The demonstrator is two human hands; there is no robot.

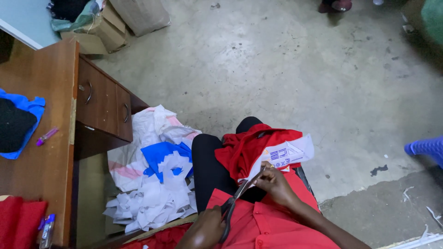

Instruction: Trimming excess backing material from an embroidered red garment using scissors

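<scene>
I sit with red fabric (pixel 244 147) over my lap. My left hand (pixel 205 229) is closed on the dark handles of a pair of scissors (pixel 237 193), whose blades point up and right. The blade tips meet the edge of a white sheet with blue print (pixel 290 154) that lies on the red fabric. My right hand (pixel 276 183) pinches this white sheet right beside the blades. More red cloth (pixel 267 226) covers my lap near the bottom edge.
A wooden desk (pixel 46 152) with drawers (pixel 104 103) stands at left, bearing blue cloth (pixel 27 108), a purple marker (pixel 47 136) and red cloth (pixel 18 221). White and blue scraps (pixel 157 184) pile on the floor beside it. Cardboard boxes (pixel 110 27) sit far left; a blue plastic seat (pixel 427 147) at right.
</scene>
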